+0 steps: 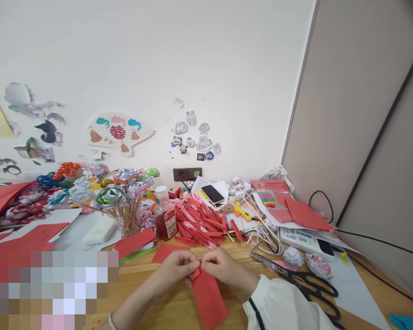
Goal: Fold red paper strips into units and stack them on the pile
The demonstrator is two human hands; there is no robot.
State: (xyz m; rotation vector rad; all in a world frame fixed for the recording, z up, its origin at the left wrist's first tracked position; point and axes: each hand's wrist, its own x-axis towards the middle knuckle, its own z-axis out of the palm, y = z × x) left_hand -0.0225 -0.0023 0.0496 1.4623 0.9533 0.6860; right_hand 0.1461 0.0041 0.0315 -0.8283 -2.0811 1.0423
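Note:
My left hand (178, 266) and my right hand (222, 266) meet over the wooden desk (147, 284), both pinching the top end of a red paper strip (209, 298). The strip's top is folded between my fingertips, and its long tail lies toward me on the desk. Just beyond my hands sits a heap of folded red paper strips (199, 220). A flat red paper piece (165, 252) lies under my left hand's far side.
Black scissors (303, 279) lie to the right of my hands. A red-liquid bottle (165, 220), paper flowers on sticks (117, 197), a phone (212, 193), a yellow glue gun (241, 211), crumpled paper balls (292, 255) and red sheets (304, 213) crowd the back. Wall stickers hang above.

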